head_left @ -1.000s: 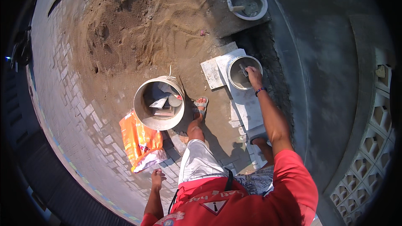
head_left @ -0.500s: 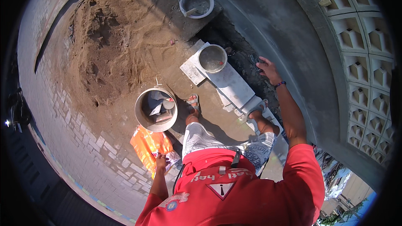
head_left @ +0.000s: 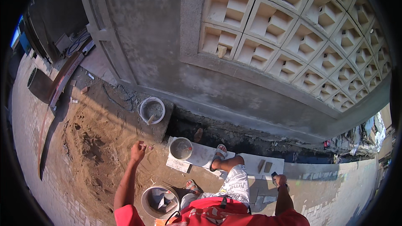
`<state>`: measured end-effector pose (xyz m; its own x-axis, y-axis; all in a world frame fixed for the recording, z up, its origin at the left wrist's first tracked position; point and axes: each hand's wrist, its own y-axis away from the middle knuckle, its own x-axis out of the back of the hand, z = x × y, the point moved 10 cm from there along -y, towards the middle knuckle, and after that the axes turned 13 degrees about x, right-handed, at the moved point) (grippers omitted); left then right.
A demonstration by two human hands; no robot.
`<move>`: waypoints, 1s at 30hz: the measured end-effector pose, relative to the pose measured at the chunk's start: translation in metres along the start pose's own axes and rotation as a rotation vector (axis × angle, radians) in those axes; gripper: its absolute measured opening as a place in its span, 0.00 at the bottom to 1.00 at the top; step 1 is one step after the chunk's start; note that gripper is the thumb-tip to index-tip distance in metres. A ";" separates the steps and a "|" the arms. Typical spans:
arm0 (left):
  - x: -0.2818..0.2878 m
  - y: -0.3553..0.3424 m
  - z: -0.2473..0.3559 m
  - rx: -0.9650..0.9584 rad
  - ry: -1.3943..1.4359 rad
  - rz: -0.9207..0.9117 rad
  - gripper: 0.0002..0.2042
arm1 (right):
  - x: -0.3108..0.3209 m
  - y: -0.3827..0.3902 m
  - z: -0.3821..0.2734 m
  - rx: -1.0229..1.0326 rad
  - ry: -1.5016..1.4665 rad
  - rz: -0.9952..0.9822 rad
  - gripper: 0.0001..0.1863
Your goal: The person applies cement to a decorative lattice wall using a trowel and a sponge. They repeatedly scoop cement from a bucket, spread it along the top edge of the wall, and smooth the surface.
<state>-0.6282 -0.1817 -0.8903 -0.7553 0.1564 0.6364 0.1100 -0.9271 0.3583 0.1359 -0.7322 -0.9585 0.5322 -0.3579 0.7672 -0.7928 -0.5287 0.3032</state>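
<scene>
My left hand [head_left: 137, 152] is raised at the edge of the sand heap, its fingers loosely bent and apart, with nothing seen in it. Over the paving past the right end of a white slab [head_left: 247, 162], my right hand [head_left: 281, 180] is closed on a small dark thing [head_left: 274, 176], too unclear to name. Two small block pieces [head_left: 267, 167] lie on that slab, close to this hand. A bucket [head_left: 181, 148] with grey contents and something red at its rim stands on the slabs to the left. My sandalled foot [head_left: 220, 152] rests beside it.
By my other foot stands a bucket [head_left: 160, 201] of tools. Another bucket [head_left: 151, 111], with a stick-like handle, sits near the grey wall [head_left: 155, 37]. A dark trench [head_left: 201, 127] runs along the wall's base. The sand heap [head_left: 86, 142] lies left; pierced blocks [head_left: 272, 25] fill the wall's opening.
My view has swung up toward the wall. My left hand has risen from beside the orange sack toward the sand. My right hand has moved from the trench side to the right-hand slab.
</scene>
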 end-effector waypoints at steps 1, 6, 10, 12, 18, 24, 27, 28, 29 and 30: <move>0.015 -0.005 0.081 -0.111 -0.033 0.000 0.15 | -0.021 0.030 0.049 -0.274 -0.424 0.077 0.18; 0.034 -0.016 0.362 -0.596 -0.033 -0.007 0.18 | -0.031 0.101 0.127 -0.435 -0.535 0.506 0.15; 0.050 -0.007 0.548 -0.893 -0.092 0.144 0.25 | -0.037 0.107 0.097 -0.629 -0.713 0.677 0.17; 0.062 0.000 0.639 -0.958 -0.131 0.255 0.29 | -0.019 0.090 0.076 -0.616 -0.744 0.776 0.18; 0.153 -0.005 0.831 -1.071 0.165 0.977 0.36 | 0.168 -0.041 -0.050 -0.211 -0.724 1.081 0.24; 0.167 -0.001 0.885 -0.995 0.322 1.340 0.35 | 0.500 -0.057 -0.498 0.709 -0.371 1.211 0.28; 0.181 0.022 0.877 -1.042 0.380 1.337 0.34 | 0.609 -0.022 -0.673 1.264 -0.357 1.292 0.25; 0.184 0.025 0.873 -1.017 0.346 1.357 0.34 | 0.638 -0.015 -0.733 1.386 -0.351 1.295 0.25; 0.185 0.024 0.871 -0.994 0.320 1.368 0.34 | 0.667 -0.010 -0.784 1.458 -0.340 1.313 0.25; 0.182 0.022 0.873 -0.983 0.300 1.370 0.34 | 0.697 -0.005 -0.822 1.507 -0.323 1.392 0.25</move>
<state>-0.1998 0.1239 -0.1704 -0.5535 -0.8285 -0.0844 0.4092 -0.1823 -0.8941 0.2665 -0.3466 0.0396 0.0810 -0.9882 -0.1298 0.0970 0.1374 -0.9858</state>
